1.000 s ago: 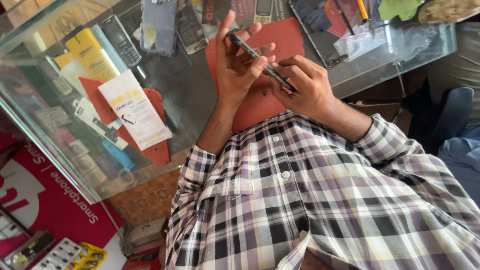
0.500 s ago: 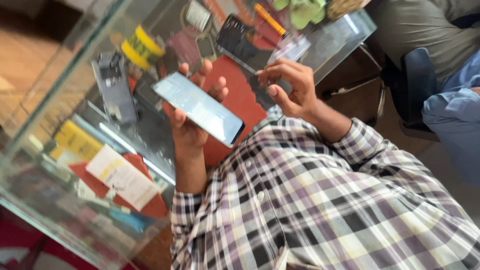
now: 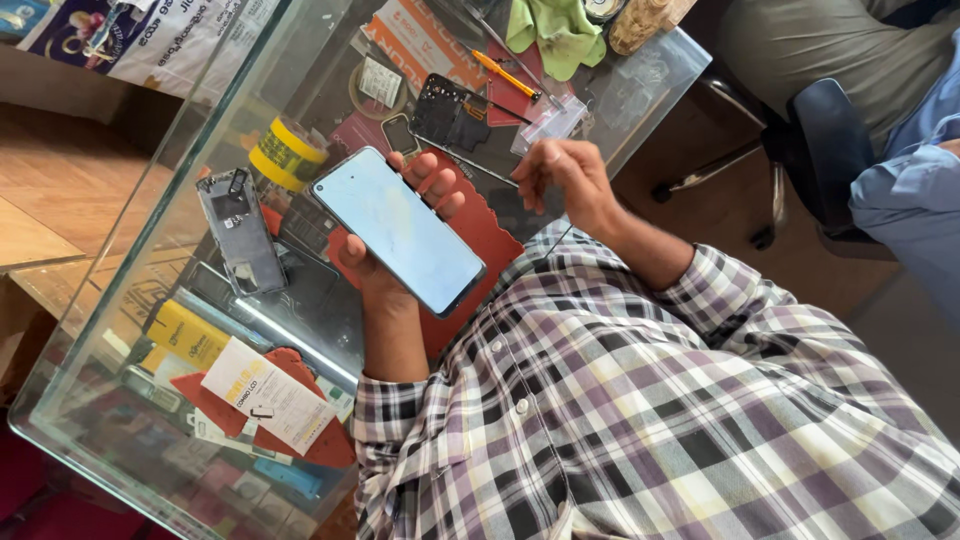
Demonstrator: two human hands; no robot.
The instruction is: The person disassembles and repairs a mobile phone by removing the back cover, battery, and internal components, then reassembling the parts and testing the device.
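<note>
Smartphone point(image 3: 398, 230) rests screen-up in the left hand point(image 3: 385, 245), grip closed around its edges, above the red mat point(image 3: 490, 240) on the glass table point(image 3: 150, 330). Right hand point(image 3: 560, 175) hovers to the right, fingers loosely curled, holding nothing visible. A slackened grip could drop the phone onto the glass.

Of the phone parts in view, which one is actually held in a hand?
The screen panel, glass up in the left hand. The grey frame and black back cover lie on the glass counter.
</note>
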